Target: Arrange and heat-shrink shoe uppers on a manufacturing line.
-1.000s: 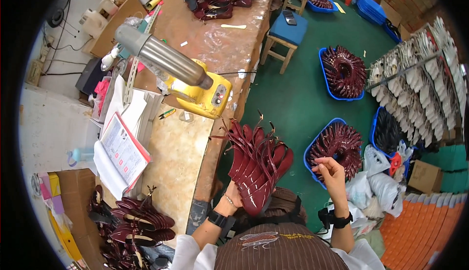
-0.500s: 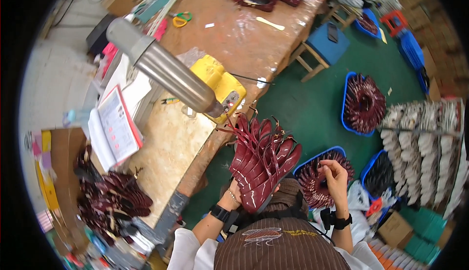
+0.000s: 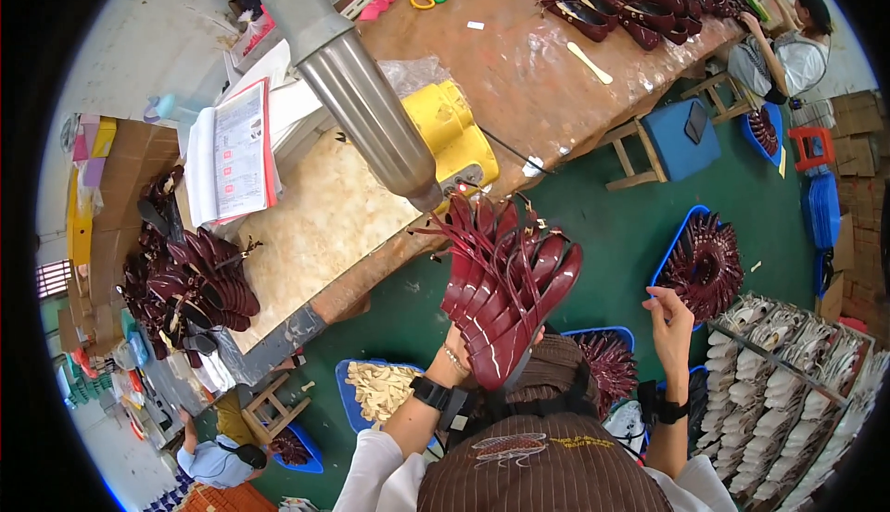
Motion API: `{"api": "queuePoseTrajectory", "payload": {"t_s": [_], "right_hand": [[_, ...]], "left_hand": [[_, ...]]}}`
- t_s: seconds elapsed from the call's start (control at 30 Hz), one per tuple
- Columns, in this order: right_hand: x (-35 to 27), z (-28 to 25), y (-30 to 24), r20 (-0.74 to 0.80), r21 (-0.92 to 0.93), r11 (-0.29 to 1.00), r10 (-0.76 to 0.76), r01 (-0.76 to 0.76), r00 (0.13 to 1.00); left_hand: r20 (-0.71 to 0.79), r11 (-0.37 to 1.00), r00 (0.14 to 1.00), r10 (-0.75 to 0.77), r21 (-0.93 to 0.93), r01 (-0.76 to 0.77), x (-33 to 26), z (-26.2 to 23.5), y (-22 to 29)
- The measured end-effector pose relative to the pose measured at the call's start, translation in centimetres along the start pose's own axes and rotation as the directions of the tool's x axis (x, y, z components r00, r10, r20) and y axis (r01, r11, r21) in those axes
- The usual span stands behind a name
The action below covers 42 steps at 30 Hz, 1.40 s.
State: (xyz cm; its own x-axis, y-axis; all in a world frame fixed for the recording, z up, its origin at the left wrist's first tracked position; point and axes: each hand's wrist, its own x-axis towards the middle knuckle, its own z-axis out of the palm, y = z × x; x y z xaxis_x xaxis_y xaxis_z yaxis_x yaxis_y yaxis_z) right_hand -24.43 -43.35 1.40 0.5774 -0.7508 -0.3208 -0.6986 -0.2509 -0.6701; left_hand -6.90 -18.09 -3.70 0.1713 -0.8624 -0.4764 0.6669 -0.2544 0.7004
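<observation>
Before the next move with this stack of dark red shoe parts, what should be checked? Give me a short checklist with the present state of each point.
1. Left hand holds the stack of dark red shoe parts from below: ok.
2. Stack held together, nothing slipping: cannot tell.
3. Right hand free, raised, fingers open: ok.
4. Stack apart from the metal cylinder of the yellow machine: cannot tell, they lie close.
5. Bare space on the workbench: ok.

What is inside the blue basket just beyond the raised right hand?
The blue basket holds dark red shoe uppers packed in a ring, straps pointing outward. They cover its bottom, so anything beneath is hidden. The right hand is open and empty beside it.
</observation>
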Motion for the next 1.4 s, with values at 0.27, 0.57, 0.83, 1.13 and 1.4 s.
{"api": "queuePoseTrajectory", "payload": {"t_s": [0.27,0.57,0.83,1.13,1.4], "right_hand": [[1.3,1.3,-1.8,0.124,-0.094,0.994,-0.045,0.057,0.991],[2.6,2.1,-2.6,0.169,-0.175,0.975,-0.108,0.138,0.980],[3.4,3.3,-3.3,0.249,-0.207,0.959,-0.141,0.195,0.958],[3.3,3.3,-3.0,0.273,-0.240,0.940,-0.175,0.243,0.946],[3.2,3.3,-3.6,0.304,-0.247,0.943,-0.145,0.225,0.941]], "left_hand": [[0.087,0.163,0.991,-0.106,-0.981,0.103,1.6,-2.6,-3.1],[-0.052,0.714,0.997,-0.049,-0.700,-0.002,1.3,-2.4,-1.0],[-0.039,0.147,0.987,0.157,-0.987,-0.062,0.9,-3.6,-1.1],[-0.124,0.103,0.964,0.234,-0.983,-0.151,1.9,-3.6,-1.4],[-0.271,0.022,0.953,0.138,-0.961,-0.276,2.7,-3.3,-1.9]]}}
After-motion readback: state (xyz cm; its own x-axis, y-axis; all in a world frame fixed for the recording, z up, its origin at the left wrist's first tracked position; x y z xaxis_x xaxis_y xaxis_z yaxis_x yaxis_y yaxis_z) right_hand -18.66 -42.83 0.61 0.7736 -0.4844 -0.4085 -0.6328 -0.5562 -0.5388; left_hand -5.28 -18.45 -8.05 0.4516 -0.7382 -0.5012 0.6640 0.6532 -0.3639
